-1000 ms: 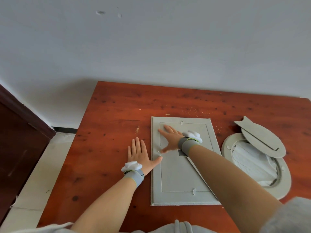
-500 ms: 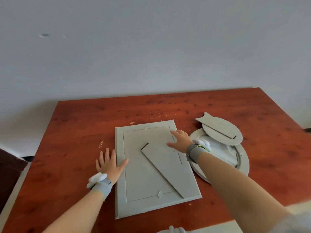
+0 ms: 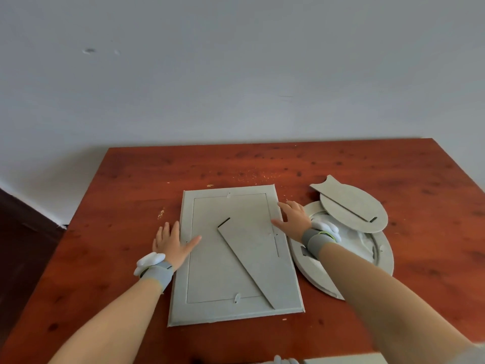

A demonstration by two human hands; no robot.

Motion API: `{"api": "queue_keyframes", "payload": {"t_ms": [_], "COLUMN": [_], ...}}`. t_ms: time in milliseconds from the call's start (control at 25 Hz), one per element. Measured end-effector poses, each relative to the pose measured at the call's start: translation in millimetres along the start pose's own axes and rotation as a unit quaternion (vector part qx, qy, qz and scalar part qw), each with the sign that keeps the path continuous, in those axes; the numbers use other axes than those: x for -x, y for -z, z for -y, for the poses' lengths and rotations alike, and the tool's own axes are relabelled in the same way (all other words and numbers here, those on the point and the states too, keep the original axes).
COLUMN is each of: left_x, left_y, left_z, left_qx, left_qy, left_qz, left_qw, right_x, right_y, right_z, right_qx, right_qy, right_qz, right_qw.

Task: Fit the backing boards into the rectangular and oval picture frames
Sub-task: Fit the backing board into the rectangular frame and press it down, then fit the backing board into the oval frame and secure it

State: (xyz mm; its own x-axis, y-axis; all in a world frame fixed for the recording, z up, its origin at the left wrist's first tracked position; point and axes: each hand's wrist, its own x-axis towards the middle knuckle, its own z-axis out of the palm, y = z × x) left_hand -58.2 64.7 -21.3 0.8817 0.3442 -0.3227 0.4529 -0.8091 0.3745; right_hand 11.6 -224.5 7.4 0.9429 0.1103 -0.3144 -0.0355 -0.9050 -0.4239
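Observation:
The grey rectangular frame (image 3: 288,290) lies face down mid-table, its backing board (image 3: 210,264) seated inside, the stand leg (image 3: 252,261) folded across it. My left hand (image 3: 172,244) lies flat with fingers spread at the frame's left edge, thumb on the frame. My right hand (image 3: 292,219) rests open on the frame's right edge near the top. To the right lies the oval frame (image 3: 385,258) with white paper (image 3: 349,236) inside. The oval backing board (image 3: 351,206) rests loose and askew over its far rim.
The reddish wooden table (image 3: 118,232) meets a grey wall (image 3: 236,74) at the back. Sawdust crumbs (image 3: 252,176) lie behind the rectangular frame. A dark brown panel (image 3: 23,232) stands at the left. A white glove (image 3: 286,360) shows at the bottom edge.
My right hand slid from the board's left side to the frame's right edge, uncovering the stand leg. The view swung right. My left hand stayed at the left edge.

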Motion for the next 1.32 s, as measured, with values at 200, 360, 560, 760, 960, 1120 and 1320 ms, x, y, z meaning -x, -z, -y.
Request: {"api": "queue_keyframes", "payload": {"t_ms": [200,360,560,760,960,1120,1320], "left_x": [3,8,18,19,23,39,44], "left_y": [-7,-47,-91,-116,-123,-104,-76], "left_z": [-103,-217,-285,-318,-327,-323,-305], "left_qx": [0.030,0.051,0.145,0.179,0.414,0.570,0.749], "left_qy": [-0.065,-0.176,-0.151,-0.061,0.073,0.099,0.128], "left_qz": [-0.061,0.029,0.135,0.110,0.206,0.296,0.281], "left_qw": [0.996,0.983,0.968,0.976,0.884,0.760,0.586], "right_x": [-6,2,7,-1,-6,-7,-5], "right_y": [50,85,94,91,97,117,135], "right_z": [-38,-110,-167,-189,-185,-179,-160], "right_qx": [-0.014,0.000,-0.091,-0.180,-0.292,-0.358,-0.342], "right_qy": [-0.053,-0.136,-0.261,-0.318,-0.333,-0.371,-0.335], "right_qz": [-0.070,-0.094,-0.110,-0.079,-0.092,-0.116,-0.143], "right_qw": [0.996,0.986,0.955,0.927,0.892,0.849,0.866]}}
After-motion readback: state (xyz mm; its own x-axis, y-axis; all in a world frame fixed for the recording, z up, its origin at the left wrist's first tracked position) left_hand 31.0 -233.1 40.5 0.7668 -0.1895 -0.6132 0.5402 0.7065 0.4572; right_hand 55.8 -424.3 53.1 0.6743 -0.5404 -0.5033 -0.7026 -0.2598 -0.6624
